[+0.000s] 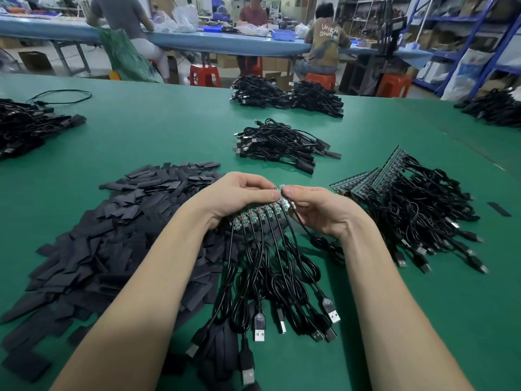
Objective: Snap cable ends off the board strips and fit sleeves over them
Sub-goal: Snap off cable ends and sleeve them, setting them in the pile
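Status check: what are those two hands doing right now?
Left hand grips board strip. Right hand pinches its end piece. Cables hang down from strip. Sleeves untouched, nothing blocking.

The left hand (242,194) gripped a board strip (260,214) whose black cables (270,266) hung toward six o'clock, USB plugs resting on the green table (169,128). The right hand (318,208) pinched the strip's end piece at three o'clock. A heap of black sleeves (112,235) lay at nine o'clock, more board strips with cables (408,204) at three, and finished cable bundles (282,145) at twelve.
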Tool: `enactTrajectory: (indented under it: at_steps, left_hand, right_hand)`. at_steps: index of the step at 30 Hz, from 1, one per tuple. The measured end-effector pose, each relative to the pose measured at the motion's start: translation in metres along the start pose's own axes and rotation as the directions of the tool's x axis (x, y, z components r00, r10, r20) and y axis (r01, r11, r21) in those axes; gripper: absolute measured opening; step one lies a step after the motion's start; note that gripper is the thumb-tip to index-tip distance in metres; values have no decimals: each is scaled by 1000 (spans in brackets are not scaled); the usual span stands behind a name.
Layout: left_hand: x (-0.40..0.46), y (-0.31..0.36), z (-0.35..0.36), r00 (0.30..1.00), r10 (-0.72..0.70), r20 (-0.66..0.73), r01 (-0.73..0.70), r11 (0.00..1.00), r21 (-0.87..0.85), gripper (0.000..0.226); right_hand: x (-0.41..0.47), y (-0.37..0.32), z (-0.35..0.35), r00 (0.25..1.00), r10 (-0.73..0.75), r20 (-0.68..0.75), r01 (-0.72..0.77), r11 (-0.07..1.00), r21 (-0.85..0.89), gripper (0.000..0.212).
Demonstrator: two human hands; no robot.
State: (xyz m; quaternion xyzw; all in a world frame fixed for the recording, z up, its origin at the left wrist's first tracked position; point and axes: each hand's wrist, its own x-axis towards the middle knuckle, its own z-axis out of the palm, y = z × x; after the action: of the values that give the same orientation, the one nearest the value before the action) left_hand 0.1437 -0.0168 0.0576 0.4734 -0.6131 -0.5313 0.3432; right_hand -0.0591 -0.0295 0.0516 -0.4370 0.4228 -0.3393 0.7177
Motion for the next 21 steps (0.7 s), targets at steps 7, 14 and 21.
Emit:
enactTrajectory:
  at_steps: [7, 14, 21]
  left_hand:
    - [-1, -3, 2, 999, 14, 45, -8, 992, -129, 23]
    - [2, -11, -1, 997, 54, -51, -50, 995, 83, 15]
    - [14, -4, 34, 915, 208, -345, -156, 972, 174, 6]
  right_hand:
    - [-1, 4, 6, 996, 71, 48, -83, 948, 309, 6]
    - [-4, -7, 0, 996, 5, -86, 15, 975, 224, 14]
    - [1, -19, 6, 967, -141, -214, 135, 990, -46, 9]
